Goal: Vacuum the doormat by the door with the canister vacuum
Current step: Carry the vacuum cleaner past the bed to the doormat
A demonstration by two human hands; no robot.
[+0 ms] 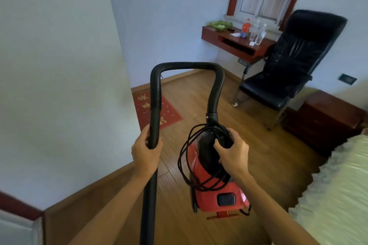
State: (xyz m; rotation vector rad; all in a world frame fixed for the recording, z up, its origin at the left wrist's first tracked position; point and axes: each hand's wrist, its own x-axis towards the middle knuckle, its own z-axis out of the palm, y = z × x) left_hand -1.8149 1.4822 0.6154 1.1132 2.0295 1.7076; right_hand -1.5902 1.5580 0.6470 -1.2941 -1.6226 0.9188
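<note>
A red canister vacuum (215, 191) hangs above the wooden floor, with a black power cord (184, 157) looped loosely around it. My right hand (232, 153) grips the black handle on top of the canister. My left hand (146, 149) grips the black wand (152, 125), which runs down past my forearm out of view. A ribbed black hose (185, 65) arches from the wand over to the canister. The red doormat (157, 111) with gold characters lies on the floor ahead, against the left wall and partly behind the wand.
A white wall corner (79, 85) juts in on the left. A black leather chair (288, 69) stands at the right, next to a red wall desk (233, 42) with bottles. A dark red cabinet (322, 121) and a bed edge (334, 185) lie right.
</note>
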